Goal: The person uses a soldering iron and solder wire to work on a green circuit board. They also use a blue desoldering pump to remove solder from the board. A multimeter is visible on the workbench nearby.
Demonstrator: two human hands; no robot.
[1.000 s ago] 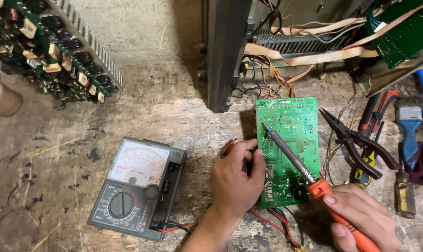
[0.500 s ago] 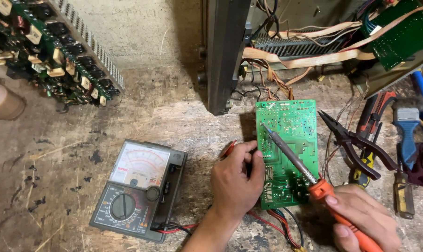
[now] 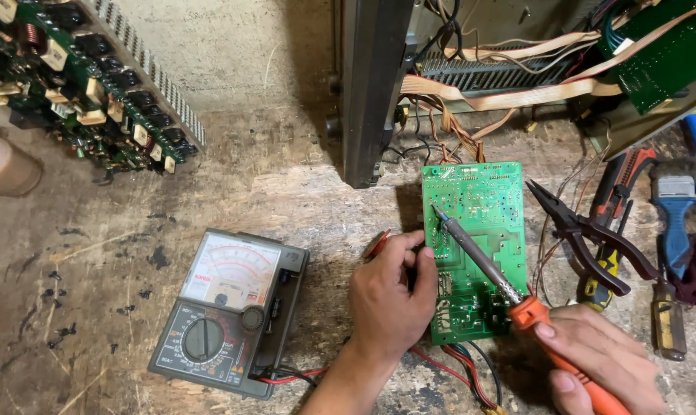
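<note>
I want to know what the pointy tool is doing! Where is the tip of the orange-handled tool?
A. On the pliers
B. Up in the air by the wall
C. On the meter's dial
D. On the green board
D: the soldering iron, held by the right hand, has its tip down on the green circuit board, which the left hand steadies.
</note>
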